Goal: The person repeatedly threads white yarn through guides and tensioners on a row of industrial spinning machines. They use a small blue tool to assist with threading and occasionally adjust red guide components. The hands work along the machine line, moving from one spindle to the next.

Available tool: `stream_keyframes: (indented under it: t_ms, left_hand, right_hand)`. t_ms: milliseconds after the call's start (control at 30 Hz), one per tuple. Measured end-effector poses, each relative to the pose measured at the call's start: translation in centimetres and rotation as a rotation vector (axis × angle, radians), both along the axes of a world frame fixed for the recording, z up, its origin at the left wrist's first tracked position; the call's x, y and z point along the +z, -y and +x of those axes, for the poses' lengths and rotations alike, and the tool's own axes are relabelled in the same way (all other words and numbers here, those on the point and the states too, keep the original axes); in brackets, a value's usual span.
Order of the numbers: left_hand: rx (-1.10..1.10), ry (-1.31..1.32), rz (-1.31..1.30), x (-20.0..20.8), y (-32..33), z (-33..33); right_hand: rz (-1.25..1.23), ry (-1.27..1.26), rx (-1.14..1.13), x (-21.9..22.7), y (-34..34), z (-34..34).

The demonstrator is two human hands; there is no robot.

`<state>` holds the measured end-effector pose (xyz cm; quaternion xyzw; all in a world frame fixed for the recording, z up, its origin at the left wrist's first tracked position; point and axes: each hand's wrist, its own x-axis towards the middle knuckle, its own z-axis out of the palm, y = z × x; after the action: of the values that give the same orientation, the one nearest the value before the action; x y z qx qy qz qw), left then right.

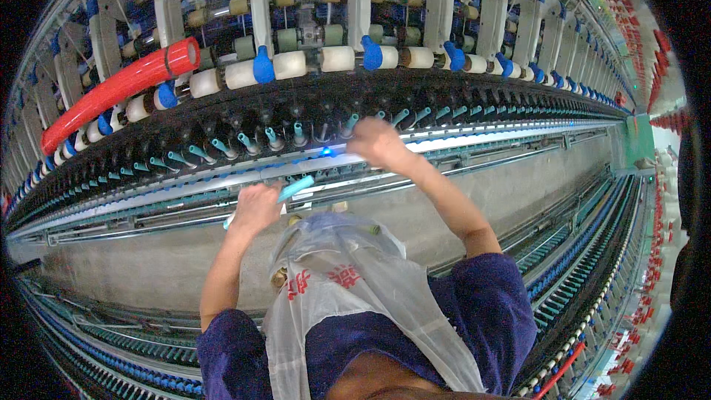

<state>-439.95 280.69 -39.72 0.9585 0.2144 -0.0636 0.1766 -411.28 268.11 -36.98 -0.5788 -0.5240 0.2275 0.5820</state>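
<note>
Head view: facing a long textile machine (255,11), bending along the fisheye rim, with both bare hands out in front. Holding a teal tube (298,188) in the left hand (255,209), curling that grip closed around it, and slanting its tip up to the right, in front of the machine's lower rails. Showing also a pale, teal-tipped end (228,221) on the far side of the same hand; not being able to tell whether seeing one tube or two. Hovering with the right hand (379,144) farther forward, at the spindle row, just beside a standing teal tube (351,125). Bunching the fingers there, but hiding what lies beneath, so not being able to tell whether that grip is empty or holding something.

Looking onto more teal tubes (246,143) standing along the row, with a bare spindle (324,133) between two of them and a blue light (326,152) glowing just below. Seeing cream rollers (337,59) and blue caps (264,65) above, and a red hose (122,92) lying across them at the left. Wearing a translucent plastic apron (370,274) over a dark blue shirt (489,296), and standing above a grey floor (178,274).
</note>
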Motion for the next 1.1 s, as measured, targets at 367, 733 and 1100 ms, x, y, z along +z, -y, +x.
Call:
stream_keyframes:
  t_ms: [367, 733, 1100]
  left_hand:
    - [0.016, -0.001, 0.02, -2.4, -0.5, -2.6]
    - [0.944, 0.465, -0.472, -7.4, -6.1, -13.1]
    - [1.403, 1.058, -1.591, -12.2, -6.9, -13.9]
  right_hand:
    - [-0.252, 0.973, 0.269, -1.3, 1.4, 0.0]
    - [-0.325, 1.001, -0.07, -2.8, 5.9, 8.0]
    - [-0.436, 0.908, 0.241, -15.7, -0.9, -1.9]
